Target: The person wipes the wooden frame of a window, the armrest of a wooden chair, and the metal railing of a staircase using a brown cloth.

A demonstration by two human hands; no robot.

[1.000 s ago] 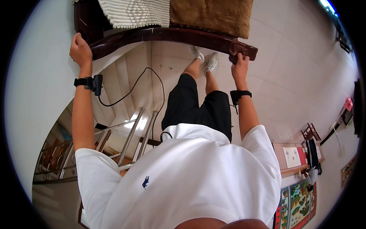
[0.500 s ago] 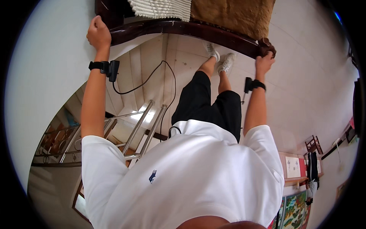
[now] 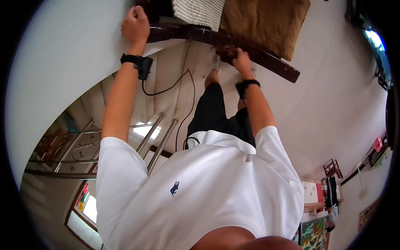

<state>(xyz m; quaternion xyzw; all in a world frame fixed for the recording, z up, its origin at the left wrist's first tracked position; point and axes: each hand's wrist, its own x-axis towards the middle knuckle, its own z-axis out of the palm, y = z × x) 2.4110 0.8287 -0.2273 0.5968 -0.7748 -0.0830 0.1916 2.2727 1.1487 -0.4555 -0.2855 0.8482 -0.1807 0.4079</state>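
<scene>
A dark, glossy wooden rail (image 3: 275, 66) runs along the front of a piece of seating, likely a bench or sofa. My right hand (image 3: 243, 62) is closed on a bunched brown cloth (image 3: 226, 53) and presses it against the middle of this rail. At the rail's left end, beside the pale wall, my left hand (image 3: 135, 26) is curled into a fist; whatever its fingers hold is hidden. Behind the rail lie a white ribbed cover (image 3: 202, 12) and a brown plush cushion (image 3: 264, 27). Both wrists wear black straps with small devices.
Steel railings (image 3: 156, 133) stand beside stairs at my left. A black cable (image 3: 192, 91) hangs from my left wrist device to my waist. A pale wall (image 3: 62, 50) curves along the left. A screen (image 3: 375, 46) is at far right; a person (image 3: 332, 212) is in the background.
My right hand has slid left along the rail with the brown cloth, from its right end to about the middle. The view has shifted, and my left hand stays at the left end.
</scene>
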